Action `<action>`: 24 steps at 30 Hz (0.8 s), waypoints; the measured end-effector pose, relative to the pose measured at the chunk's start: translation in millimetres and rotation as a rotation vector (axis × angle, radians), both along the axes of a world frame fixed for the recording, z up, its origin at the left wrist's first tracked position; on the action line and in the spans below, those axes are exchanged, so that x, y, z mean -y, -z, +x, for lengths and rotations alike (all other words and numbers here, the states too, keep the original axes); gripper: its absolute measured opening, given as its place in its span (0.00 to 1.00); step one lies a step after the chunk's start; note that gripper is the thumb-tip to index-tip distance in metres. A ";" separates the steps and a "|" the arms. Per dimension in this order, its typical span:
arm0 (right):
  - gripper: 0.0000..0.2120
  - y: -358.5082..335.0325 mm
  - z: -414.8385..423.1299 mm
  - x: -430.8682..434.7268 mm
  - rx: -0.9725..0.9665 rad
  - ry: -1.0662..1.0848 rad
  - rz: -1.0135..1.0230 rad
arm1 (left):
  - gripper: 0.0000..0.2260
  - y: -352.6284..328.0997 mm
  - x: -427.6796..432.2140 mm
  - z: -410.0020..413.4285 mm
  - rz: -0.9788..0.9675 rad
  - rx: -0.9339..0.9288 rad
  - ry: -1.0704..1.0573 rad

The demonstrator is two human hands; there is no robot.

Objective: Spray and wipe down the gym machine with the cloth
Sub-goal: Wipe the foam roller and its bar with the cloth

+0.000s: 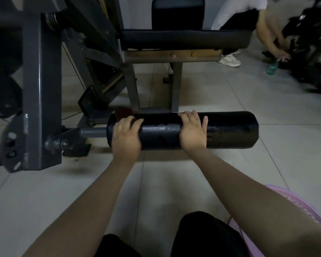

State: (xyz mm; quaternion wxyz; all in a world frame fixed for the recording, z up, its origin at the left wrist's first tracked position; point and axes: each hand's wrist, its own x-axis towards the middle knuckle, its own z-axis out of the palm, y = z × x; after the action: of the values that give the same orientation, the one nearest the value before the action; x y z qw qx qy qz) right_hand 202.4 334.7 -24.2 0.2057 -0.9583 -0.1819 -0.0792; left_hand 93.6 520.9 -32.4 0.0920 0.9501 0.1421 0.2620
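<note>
Our left hand [126, 135] clamps a dark cloth [122, 112] on the roller pad [230, 130], at its left end; our right hand [192, 131] curls its fingers over the middle.

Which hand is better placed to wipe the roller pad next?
Left, probably. The left hand sits at the left end of the roller pad with a reddish cloth showing past its fingers; the right hand grips the middle bare, apparently steadying it.
</note>
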 end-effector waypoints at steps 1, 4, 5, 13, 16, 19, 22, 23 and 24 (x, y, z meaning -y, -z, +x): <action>0.31 -3.4 -2.1 -3.5 -0.030 0.026 -0.002 | 0.22 1.6 -9.6 -7.6 -0.026 -0.007 -0.005; 0.34 -18.0 -5.5 -15.2 -0.141 0.090 -0.019 | 0.21 -2.2 -15.1 -11.5 -0.144 -0.028 -0.021; 0.35 -23.2 -4.0 -17.0 -0.180 0.095 -0.037 | 0.20 -8.3 -8.6 -7.7 -0.230 -0.002 -0.017; 0.22 -46.2 -82.1 -53.0 -0.486 -0.223 0.890 | 0.10 -59.4 38.0 -12.6 -0.991 0.209 0.152; 0.16 -55.1 -102.4 -73.7 -0.795 -0.169 1.153 | 0.10 -50.6 38.9 -17.8 -0.961 0.221 0.169; 0.13 -63.7 -100.6 -93.1 -0.677 -0.025 1.001 | 0.13 -43.5 26.5 -22.0 -0.891 0.204 0.138; 0.14 -61.6 -82.5 -95.6 -0.364 0.003 0.768 | 0.16 -28.8 8.6 -18.8 -0.942 0.167 0.021; 0.15 -60.0 -75.2 -87.8 -0.214 0.027 0.692 | 0.16 -25.0 3.5 -16.7 -0.936 0.180 -0.096; 0.15 -51.3 -68.2 -75.3 -0.074 0.058 0.626 | 0.16 -16.9 0.3 -15.9 -0.913 0.194 -0.222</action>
State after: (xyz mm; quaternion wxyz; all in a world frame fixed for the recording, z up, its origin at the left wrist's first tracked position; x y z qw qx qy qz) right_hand 134.3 409.9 27.1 0.4947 -0.8555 -0.1139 -0.1020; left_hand 77.8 520.6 -15.5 0.4842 0.7629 0.3341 0.2684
